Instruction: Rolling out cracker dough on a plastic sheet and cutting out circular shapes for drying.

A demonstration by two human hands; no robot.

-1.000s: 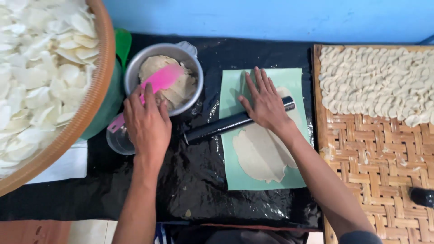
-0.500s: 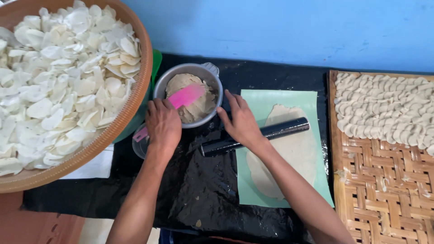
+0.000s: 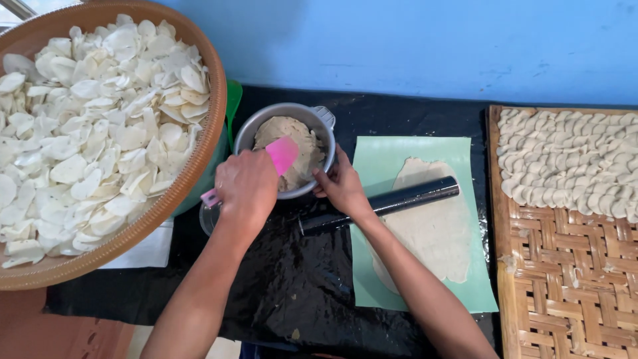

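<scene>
Fingers of the left hand (image 3: 247, 187) are curled tight around the handle of a pink spatula (image 3: 282, 154), whose flat blade rests on pale dough inside a round metal pot (image 3: 286, 147); the right hand (image 3: 341, 187) pinches the pot's near rim, fingers closed on it. Both arms reach in from below over a work surface covered in crinkled, shiny black plastic sheet (image 3: 279, 279), set against a plain blue wall (image 3: 425, 46). Just right of the pot lies a smooth pale green mat (image 3: 379, 159) carrying a thin, irregular sheet of rolled dough (image 3: 432, 233), with a glossy black cylindrical rolling pin (image 3: 412, 197) lying slantwise across it – its near end just beside the right wrist. On the left, a big round shallow basket (image 3: 199, 166) with a brown rim is heaped with white, curled chips (image 3: 93, 126). On the right, a woven bamboo tray (image 3: 565, 279) – flat, tan strips in a checker weave – holds rows of small pale dough pieces (image 3: 571, 159) across its far half
</scene>
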